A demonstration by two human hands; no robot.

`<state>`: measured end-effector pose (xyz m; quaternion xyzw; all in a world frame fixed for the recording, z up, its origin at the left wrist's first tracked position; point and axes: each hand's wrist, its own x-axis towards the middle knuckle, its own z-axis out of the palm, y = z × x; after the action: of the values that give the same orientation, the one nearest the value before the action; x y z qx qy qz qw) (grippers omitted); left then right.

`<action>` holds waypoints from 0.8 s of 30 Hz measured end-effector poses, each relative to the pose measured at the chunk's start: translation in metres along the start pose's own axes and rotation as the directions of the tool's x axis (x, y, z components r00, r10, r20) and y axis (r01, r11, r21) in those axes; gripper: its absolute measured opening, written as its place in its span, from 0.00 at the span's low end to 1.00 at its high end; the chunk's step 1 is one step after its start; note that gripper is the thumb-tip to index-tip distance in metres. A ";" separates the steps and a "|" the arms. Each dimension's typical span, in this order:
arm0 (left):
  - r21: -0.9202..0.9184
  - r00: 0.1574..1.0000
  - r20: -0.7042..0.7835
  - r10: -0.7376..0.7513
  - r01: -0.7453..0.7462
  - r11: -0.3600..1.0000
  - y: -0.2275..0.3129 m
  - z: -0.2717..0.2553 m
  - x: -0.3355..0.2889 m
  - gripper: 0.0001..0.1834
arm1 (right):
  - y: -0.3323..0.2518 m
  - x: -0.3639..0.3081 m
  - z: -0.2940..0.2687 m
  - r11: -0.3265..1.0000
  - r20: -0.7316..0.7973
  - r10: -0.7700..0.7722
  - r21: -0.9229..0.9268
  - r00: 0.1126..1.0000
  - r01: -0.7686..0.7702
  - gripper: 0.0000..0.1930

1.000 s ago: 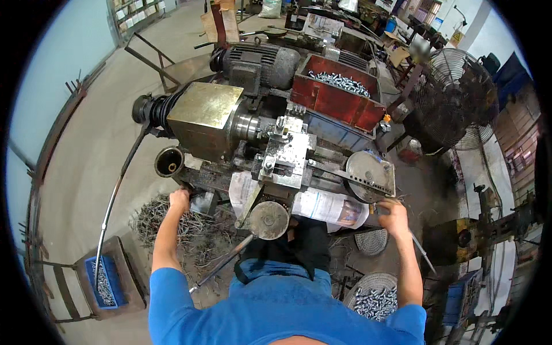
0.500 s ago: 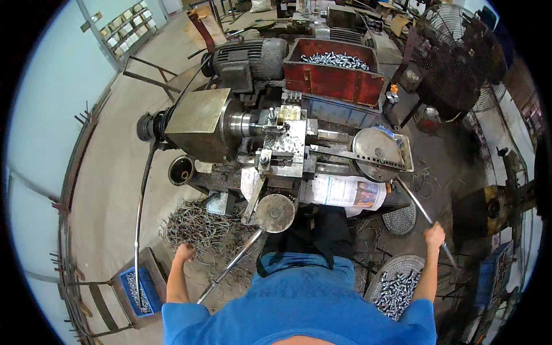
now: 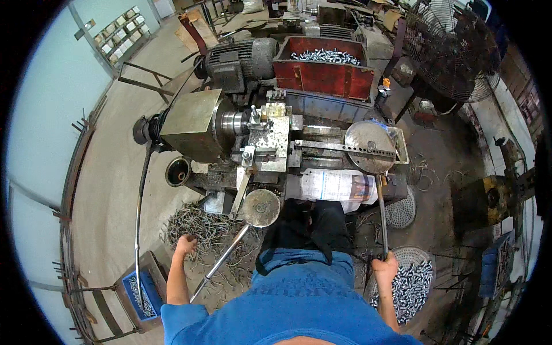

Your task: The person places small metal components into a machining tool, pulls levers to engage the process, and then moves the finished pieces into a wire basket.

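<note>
My right hand is wrapped round the end of a long metal lever, which runs up to a round metal disc at the right end of a small lathe. My left hand is curled closed above a heap of metal shavings; whatever its fingers hold is hidden. Between my hands, a second lever slants down from another round disc, with no hand on it. The lathe's tool slide sits close to the shiny round spindle.
Shiny metal pieces fill a red bin behind the lathe, a blue tray at lower left and a round perforated basket at lower right. A motor and a large fan stand farther back.
My right hand has swung the lever leftward and toward me. On the lathe, the tool slide has shifted left toward the spindle. My left hand has risen slightly. The whole view has shifted a little.
</note>
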<state>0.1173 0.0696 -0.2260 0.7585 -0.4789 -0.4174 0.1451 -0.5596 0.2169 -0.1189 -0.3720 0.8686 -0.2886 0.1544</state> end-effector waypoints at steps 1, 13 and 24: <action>0.005 0.999 -0.009 0.038 -0.038 0.999 0.011 0.002 -0.001 0.13 | 0.002 0.000 0.001 1.000 -0.003 -0.003 -0.017 1.000 0.003 0.16; -0.035 0.988 0.150 0.031 -0.027 0.999 0.041 -0.004 0.052 0.10 | 0.076 0.181 -0.070 0.680 -0.207 -0.103 -0.728 0.973 -0.083 0.30; 0.739 0.931 -0.041 0.361 -0.215 0.639 0.098 0.013 0.106 0.23 | -0.016 0.107 0.024 0.834 -0.130 -0.531 -0.252 0.837 0.490 0.31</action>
<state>0.0685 -0.0669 -0.2255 0.7023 -0.7035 -0.0935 -0.0567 -0.6113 0.1195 -0.1335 -0.5751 0.7733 -0.2615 -0.0541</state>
